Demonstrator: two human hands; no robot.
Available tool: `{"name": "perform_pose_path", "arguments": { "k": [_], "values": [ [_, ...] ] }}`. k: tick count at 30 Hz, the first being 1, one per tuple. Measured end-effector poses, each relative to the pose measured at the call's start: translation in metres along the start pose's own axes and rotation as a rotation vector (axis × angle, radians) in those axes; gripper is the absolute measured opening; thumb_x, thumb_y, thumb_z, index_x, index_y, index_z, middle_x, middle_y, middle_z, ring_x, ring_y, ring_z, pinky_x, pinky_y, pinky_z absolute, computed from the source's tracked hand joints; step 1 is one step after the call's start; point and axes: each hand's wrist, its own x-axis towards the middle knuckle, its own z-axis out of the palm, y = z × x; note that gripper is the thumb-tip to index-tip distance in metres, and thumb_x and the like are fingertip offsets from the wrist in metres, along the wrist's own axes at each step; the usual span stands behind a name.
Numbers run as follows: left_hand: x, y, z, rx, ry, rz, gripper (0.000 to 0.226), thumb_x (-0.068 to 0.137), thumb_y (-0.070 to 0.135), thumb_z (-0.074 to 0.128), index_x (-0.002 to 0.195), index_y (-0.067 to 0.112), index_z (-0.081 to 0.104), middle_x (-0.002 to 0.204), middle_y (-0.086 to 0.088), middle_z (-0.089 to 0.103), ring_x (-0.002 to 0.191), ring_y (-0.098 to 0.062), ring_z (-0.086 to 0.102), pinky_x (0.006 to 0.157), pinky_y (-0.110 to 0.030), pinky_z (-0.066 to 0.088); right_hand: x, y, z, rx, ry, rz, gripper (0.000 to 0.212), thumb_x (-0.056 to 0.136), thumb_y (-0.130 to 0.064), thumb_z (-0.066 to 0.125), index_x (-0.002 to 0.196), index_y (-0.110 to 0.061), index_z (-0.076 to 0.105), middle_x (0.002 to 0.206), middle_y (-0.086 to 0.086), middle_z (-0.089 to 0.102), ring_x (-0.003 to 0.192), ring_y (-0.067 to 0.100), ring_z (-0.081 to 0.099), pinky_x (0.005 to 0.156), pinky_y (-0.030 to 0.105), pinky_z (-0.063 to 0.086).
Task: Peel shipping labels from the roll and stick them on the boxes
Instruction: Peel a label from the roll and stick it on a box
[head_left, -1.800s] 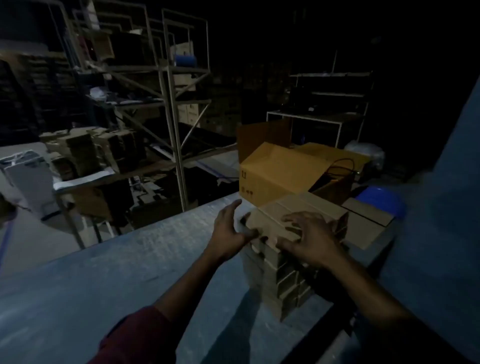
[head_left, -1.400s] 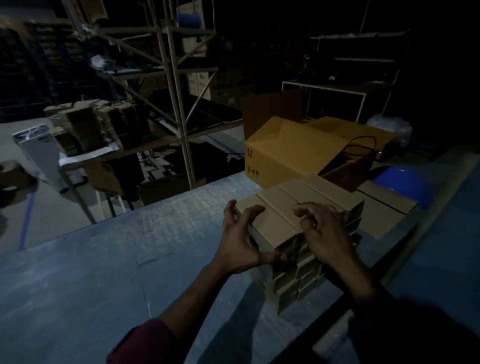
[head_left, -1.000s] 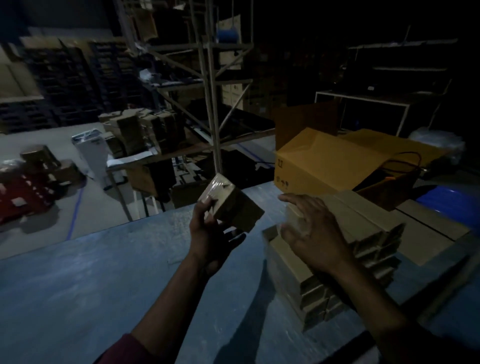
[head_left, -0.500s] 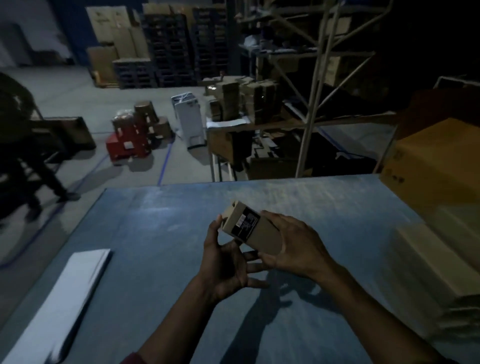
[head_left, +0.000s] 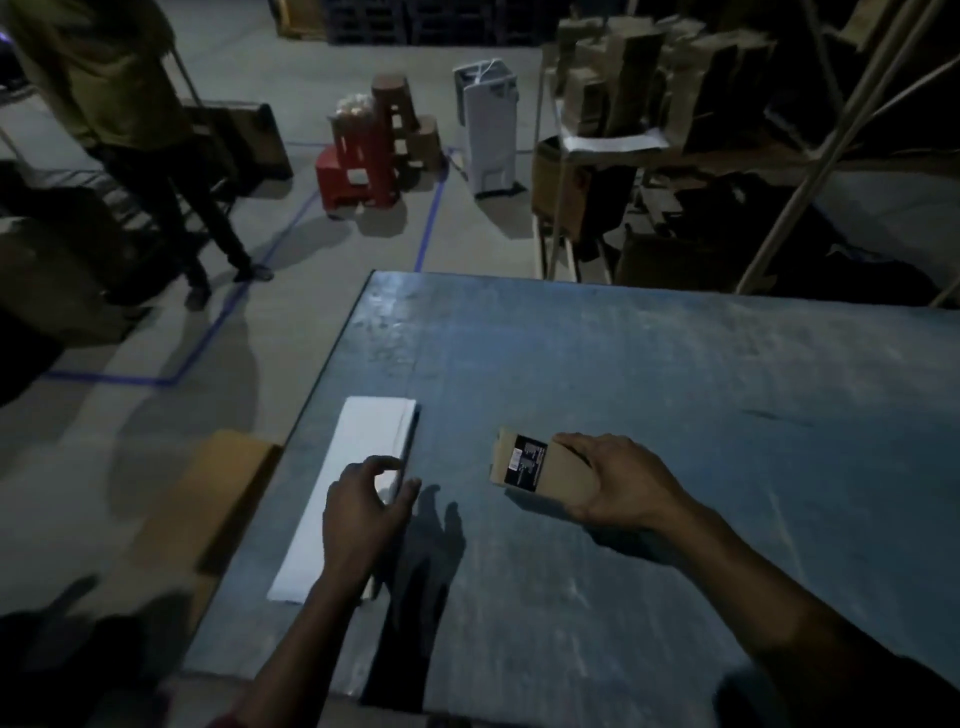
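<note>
A small brown cardboard box (head_left: 535, 465) with a dark printed patch on top sits on the blue table (head_left: 649, 395). My right hand (head_left: 618, 480) grips its near end, fingers curled round it. A long white strip of label sheets (head_left: 358, 467) lies near the table's left edge. My left hand (head_left: 363, 506) hovers over the strip's right edge with fingers loosely curled, holding nothing that I can see.
A flat brown cardboard piece (head_left: 218, 493) lies off the table's left edge. A person (head_left: 140, 135) stands on the floor at the far left. Red stools (head_left: 363, 161) and a white bag (head_left: 488, 135) stand beyond the table. Metal shelving (head_left: 675, 130) with boxes is at the back right.
My view swung left from the box stack. My left hand let go of the small box and moved left over the white strip. My right hand lowered the box to the table.
</note>
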Motion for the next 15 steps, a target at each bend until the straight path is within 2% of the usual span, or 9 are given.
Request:
{"name": "perform_pose_path", "arguments": {
  "k": [4,7,10,12,14,15],
  "values": [
    [0.01,-0.042,-0.018,0.049,0.033,-0.065,0.044,0.077,0.058,0.077,0.112,0.032,0.072,0.116,-0.006,0.069,0.106,-0.031,0.067,0.091,-0.047,0.056,0.024,-0.013,0.025,-0.003,-0.087,-0.017,0.103,0.062,-0.046,0.084,0.155,-0.039,0.042,0.15,-0.01,0.057,0.13,0.017,0.057,0.103,0.034,0.05],
    [0.003,-0.062,-0.031,0.032,-0.047,-0.041,0.061,0.069,0.061,0.082,0.121,0.03,0.07,0.124,-0.004,0.067,0.105,-0.025,0.068,0.09,-0.043,0.057,0.034,-0.012,0.031,0.032,-0.131,-0.023,0.106,0.061,-0.042,0.088,0.156,-0.036,0.041,0.154,-0.011,0.052,0.134,0.015,0.053,0.106,0.032,0.047],
    [-0.013,-0.081,-0.044,0.16,-0.163,0.09,0.093,0.056,0.081,0.075,0.137,0.037,0.062,0.144,0.001,0.057,0.131,-0.024,0.054,0.104,-0.048,0.05,0.04,-0.006,0.034,-0.028,-0.164,-0.063,0.107,0.067,-0.043,0.085,0.16,-0.034,0.033,0.16,-0.006,0.044,0.141,0.02,0.044,0.113,0.036,0.041],
    [-0.024,-0.097,-0.054,0.238,-0.279,0.125,0.112,0.05,0.09,0.071,0.148,0.039,0.053,0.162,-0.002,0.041,0.147,-0.026,0.038,0.113,-0.055,0.039,0.04,-0.01,0.036,-0.121,-0.167,-0.131,0.113,0.07,-0.052,0.082,0.163,-0.034,0.022,0.166,-0.002,0.03,0.15,0.022,0.029,0.121,0.038,0.03],
    [-0.032,-0.115,-0.062,0.351,-0.341,0.161,0.119,0.054,0.096,0.062,0.154,0.033,0.047,0.17,-0.006,0.03,0.155,-0.029,0.029,0.115,-0.059,0.036,0.036,-0.024,0.038,-0.165,-0.121,-0.191,0.111,0.073,-0.056,0.08,0.164,-0.035,0.019,0.169,-0.003,0.02,0.155,0.022,0.017,0.125,0.038,0.02],
    [-0.033,-0.124,-0.066,0.417,-0.355,0.193,0.113,0.062,0.094,0.057,0.154,0.029,0.048,0.17,-0.007,0.028,0.155,-0.032,0.03,0.114,-0.061,0.038,0.034,-0.033,0.041,-0.16,-0.091,-0.233,0.107,0.075,-0.056,0.079,0.163,-0.036,0.022,0.169,-0.004,0.02,0.155,0.023,0.015,0.126,0.039,0.019]
  ]
}}
